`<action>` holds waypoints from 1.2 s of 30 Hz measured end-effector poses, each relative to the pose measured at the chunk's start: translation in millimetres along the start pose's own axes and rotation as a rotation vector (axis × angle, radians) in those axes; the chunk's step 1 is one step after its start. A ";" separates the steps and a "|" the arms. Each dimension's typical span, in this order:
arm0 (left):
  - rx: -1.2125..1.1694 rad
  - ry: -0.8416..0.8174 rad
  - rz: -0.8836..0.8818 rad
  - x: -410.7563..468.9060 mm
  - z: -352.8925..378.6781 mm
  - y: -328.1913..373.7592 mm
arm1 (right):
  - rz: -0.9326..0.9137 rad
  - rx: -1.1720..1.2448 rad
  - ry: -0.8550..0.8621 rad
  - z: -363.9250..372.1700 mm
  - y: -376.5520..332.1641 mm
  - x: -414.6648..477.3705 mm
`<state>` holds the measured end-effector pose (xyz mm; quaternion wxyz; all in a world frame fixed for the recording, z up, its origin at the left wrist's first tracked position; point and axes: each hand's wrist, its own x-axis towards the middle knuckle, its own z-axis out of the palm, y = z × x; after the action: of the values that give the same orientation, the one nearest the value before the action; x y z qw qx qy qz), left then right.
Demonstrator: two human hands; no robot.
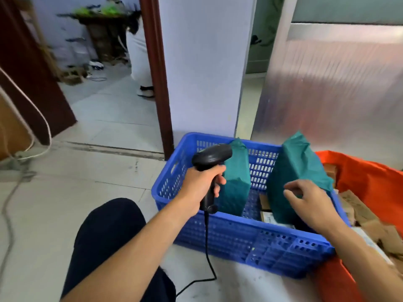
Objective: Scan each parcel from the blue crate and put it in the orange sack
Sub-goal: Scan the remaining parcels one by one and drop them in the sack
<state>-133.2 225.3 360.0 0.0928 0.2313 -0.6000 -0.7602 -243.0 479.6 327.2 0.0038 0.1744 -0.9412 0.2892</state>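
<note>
A blue crate (229, 234) stands on the floor in front of me. Two green plastic-wrapped parcels stand upright in it: one at the left (236, 182), one at the right (294, 171). Smaller boxes (267, 216) lie on the crate's bottom between them. My left hand (200, 186) grips a black corded barcode scanner (210, 159) in front of the left parcel. My right hand (309, 203) hovers over the right parcel with loosely curled fingers, holding nothing. The orange sack (366, 177) sits right of the crate with cardboard parcels (359, 216) inside.
A white pillar (205, 73) and a frosted panel (327, 94) rise behind the crate. An open doorway at the left shows a person's legs (141, 68). My dark-trousered knee (109, 232) is at the lower left. Cables (41, 118) trail along the tiled floor.
</note>
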 end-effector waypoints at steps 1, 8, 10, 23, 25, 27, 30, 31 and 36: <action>-0.018 0.024 0.008 0.3 -10.9 3.7 | -0.035 -0.010 -0.018 5.1 -10.9 5.2; -0.033 0.260 0.017 -4.8 -104.5 31.5 | -0.180 0.080 -0.176 55.9 -91.3 42.4; 0.050 0.273 -0.005 -5.0 -124.7 37.9 | -0.177 0.098 -0.245 76.0 -102.7 49.4; 0.403 0.087 -0.150 89.8 -145.4 26.3 | -0.050 -0.041 -0.639 180.9 -81.8 120.5; 0.452 0.063 -0.168 102.6 -139.9 26.0 | -0.037 -0.060 -0.694 197.5 -78.3 132.8; 0.493 0.062 -0.175 115.5 -136.9 28.7 | -0.004 -0.068 -0.735 213.6 -76.1 147.7; 0.483 0.066 -0.204 130.2 -133.4 32.2 | 0.017 -0.090 -0.829 240.7 -79.1 166.7; 0.475 0.061 -0.220 134.5 -133.0 33.1 | 0.014 -0.088 -0.850 250.2 -82.7 171.6; 0.421 0.133 -0.287 158.4 -131.8 26.2 | 0.045 -0.034 -0.892 305.5 -89.1 194.0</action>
<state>-214.5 37.6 324.2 -0.0272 0.3777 -0.6985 -0.6072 -367.2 180.8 142.1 -0.4062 0.2616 -0.8588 0.1704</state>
